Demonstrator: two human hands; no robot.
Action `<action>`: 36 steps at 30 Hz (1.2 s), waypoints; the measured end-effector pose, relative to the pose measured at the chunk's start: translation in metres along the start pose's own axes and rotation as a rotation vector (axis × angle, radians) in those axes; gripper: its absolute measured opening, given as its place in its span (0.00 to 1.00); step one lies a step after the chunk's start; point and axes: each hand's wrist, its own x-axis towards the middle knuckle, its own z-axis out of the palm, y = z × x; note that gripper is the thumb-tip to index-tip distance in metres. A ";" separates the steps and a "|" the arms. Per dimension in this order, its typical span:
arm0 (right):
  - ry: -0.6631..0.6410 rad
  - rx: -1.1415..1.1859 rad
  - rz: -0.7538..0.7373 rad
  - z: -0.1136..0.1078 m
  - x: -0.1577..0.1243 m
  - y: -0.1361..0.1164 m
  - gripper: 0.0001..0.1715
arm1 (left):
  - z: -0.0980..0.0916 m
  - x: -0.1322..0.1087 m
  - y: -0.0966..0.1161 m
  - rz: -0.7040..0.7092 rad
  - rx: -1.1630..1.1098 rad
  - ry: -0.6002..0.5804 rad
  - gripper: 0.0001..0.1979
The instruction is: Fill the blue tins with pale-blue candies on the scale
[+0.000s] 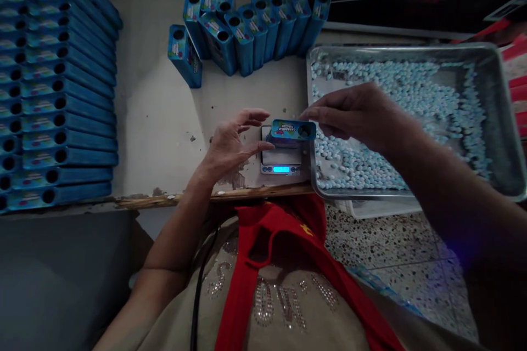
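Note:
A blue candy box with a round hole at its right end stands on a small digital scale with a lit blue display. My left hand is at the box's left end, thumb and fingers apart; the thumb tip is close to its lower corner, and I cannot tell if it touches. By the hole my right hand has its fingers pinched together, and what they hold, if anything, is hidden. Beneath that hand lies a metal tray of small pale blue and white candies.
Stacked rows of blue boxes fill the table's left side. A group of upright blue boxes stands at the back, one box slightly apart. Behind the tray is a dark printed carton. The wooden table edge runs before my apron.

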 end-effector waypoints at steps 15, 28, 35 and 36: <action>0.467 -0.466 -0.177 -0.020 0.005 0.062 0.29 | 0.041 0.026 0.018 0.098 0.249 -0.148 0.18; 0.067 -1.113 -0.623 0.125 0.222 -0.062 0.28 | -0.134 -0.094 0.023 -0.158 0.648 0.236 0.17; -0.045 -1.246 -0.732 0.136 0.266 -0.084 0.21 | -0.225 -0.082 0.031 -0.106 0.704 0.523 0.20; -0.053 -1.248 -0.743 0.135 0.267 -0.082 0.19 | -0.247 -0.062 0.033 -0.071 0.712 0.588 0.20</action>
